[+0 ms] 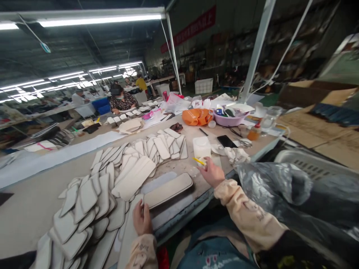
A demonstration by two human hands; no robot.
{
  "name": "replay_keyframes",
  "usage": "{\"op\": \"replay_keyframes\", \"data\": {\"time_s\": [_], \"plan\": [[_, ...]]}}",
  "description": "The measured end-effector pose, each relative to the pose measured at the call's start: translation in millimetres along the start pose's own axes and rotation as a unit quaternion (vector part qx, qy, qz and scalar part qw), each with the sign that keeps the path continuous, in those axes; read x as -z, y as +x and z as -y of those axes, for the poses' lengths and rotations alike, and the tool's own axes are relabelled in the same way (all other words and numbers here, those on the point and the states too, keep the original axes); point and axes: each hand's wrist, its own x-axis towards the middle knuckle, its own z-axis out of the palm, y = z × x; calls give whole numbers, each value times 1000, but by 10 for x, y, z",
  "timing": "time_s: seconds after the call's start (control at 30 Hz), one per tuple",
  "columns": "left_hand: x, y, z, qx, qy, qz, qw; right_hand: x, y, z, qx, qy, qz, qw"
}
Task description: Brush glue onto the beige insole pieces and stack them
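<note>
My left hand [142, 219] grips the left end of a long, pale panel with rounded corners [169, 189], fingers curled at its edge. The panel lies near the table's front edge, its far end pointing right. My right hand [212, 173] pinches a thin yellow stick-like tool [199, 161], its kind too small to tell, beside an open white plastic container [201, 146]. Heaps of similar pale panels [134, 175] overlap on the table left of and beyond my left hand. Parts of the tool are hidden by my fingers.
A black phone [226, 141], crumpled white paper [237, 155], an orange bag [197, 117] and a lilac basin [230, 118] stand beyond my right hand. Grey plastic sheeting [272, 183] and a crate [311, 164] are at right. A co-worker [122, 99] sits across the table.
</note>
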Motion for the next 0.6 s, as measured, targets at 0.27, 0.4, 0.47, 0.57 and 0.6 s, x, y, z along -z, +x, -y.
{"op": "replay_keyframes", "data": {"time_s": [0.27, 0.4, 0.47, 0.57, 0.6], "plan": [[29, -77, -60, -19, -19, -3, 1000, -93, 478, 256, 40, -119, 59, 990], [38, -75, -87, -26, -35, -9, 999, 62, 624, 164, 33, -133, 33, 990], [43, -69, -95, -28, -40, -8, 999, 185, 700, 54, 29, -127, 11, 991], [47, -57, -92, -33, -50, -11, 998, 305, 791, -107, 16, -102, -17, 995], [47, -54, -88, -33, -51, -12, 998, 316, 807, -149, 12, -93, -25, 995]]}}
